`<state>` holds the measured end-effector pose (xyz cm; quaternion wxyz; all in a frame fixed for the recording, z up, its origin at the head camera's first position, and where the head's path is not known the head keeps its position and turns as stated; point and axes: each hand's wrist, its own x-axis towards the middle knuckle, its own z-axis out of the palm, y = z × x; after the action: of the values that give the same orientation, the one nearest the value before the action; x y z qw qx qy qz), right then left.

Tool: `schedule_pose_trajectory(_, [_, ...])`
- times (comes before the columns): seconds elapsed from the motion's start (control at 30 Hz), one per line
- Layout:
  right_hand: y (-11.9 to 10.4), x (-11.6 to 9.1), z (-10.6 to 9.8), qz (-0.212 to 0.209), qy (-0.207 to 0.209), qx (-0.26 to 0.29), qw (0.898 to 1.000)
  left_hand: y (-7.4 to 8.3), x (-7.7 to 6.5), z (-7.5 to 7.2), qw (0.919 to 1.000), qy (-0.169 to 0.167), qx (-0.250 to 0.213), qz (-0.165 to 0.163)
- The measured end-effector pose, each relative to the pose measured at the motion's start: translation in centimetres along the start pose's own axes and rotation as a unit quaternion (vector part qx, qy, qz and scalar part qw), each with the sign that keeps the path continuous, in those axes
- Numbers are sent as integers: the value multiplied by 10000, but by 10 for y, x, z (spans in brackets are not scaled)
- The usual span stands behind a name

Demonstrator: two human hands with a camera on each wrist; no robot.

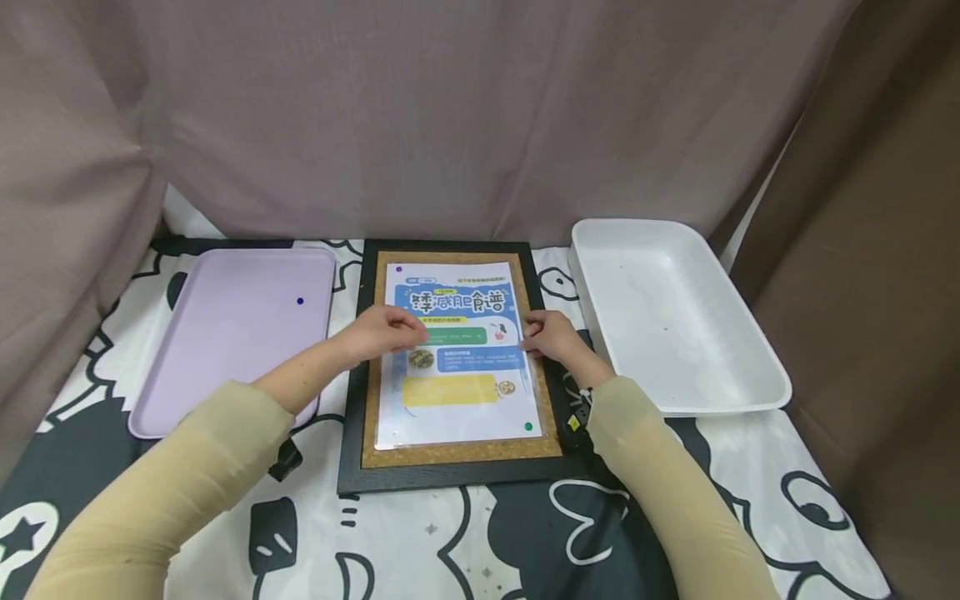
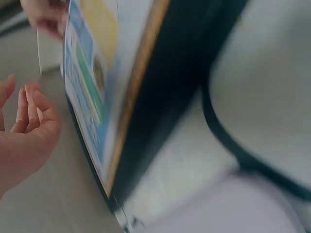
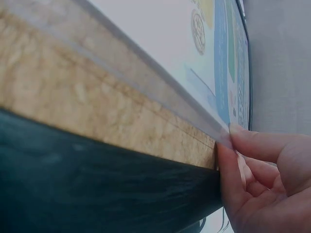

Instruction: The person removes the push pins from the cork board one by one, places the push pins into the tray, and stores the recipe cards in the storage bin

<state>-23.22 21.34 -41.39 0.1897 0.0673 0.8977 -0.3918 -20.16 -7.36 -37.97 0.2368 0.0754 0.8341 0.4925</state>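
A printed poster sheet [image 1: 457,421] in a clear sleeve lies on a cork board [image 1: 465,454] with a black frame [image 1: 435,477]. My right hand [image 1: 553,335] pinches the clear right edge of the sheet between thumb and fingers, lifting it slightly off the cork. Over the sheet's left side hovers my left hand [image 1: 387,328], fingers loosely bent; in the left wrist view its thumb is apart from the fingers, with nothing seen between. A purple round pin [image 1: 399,269] marks the top left corner, a green round pin [image 1: 528,427] the bottom right.
Left of the board is a lilac tray [image 1: 225,333] with a dark blue round pin [image 1: 300,301] in it. A deep white tray [image 1: 667,308] stands on the right. Patterned cloth [image 1: 405,542] covers the table, and a curtain [image 1: 375,125] hangs behind.
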Motion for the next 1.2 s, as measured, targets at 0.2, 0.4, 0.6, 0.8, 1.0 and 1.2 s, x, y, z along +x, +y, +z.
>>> schedule_pose_trajectory(0.2, [0, -1, 0, -47, -44, 84, 9999, 15, 9, 37, 9989, -444, -75, 153])
schedule_pose_trajectory(0.4, [-1, 3, 1, -100, -42, 88, 9999, 18, 16, 63, 9962, -835, -93, 244])
schedule_pose_trajectory(0.6, [-2, 3, 1, -155, -44, 17, 9999, 21, 18, 90, 9925, -1162, 19, 376])
schedule_pose_trajectory(0.8, [-2, 3, 1, -171, -8, -8, 9999, 24, 18, 114, 9923, -1099, 202, 536])
schedule_pose_trajectory(1.0, [-1, 3, 0, -166, -9, 84, 9998, 24, 20, 131, 9903, -1139, 281, 746])
schedule_pose_trajectory(1.2, [1, 1, -2, -174, -38, 155, 9997, 24, 17, 145, 9843, -969, 982, 1102])
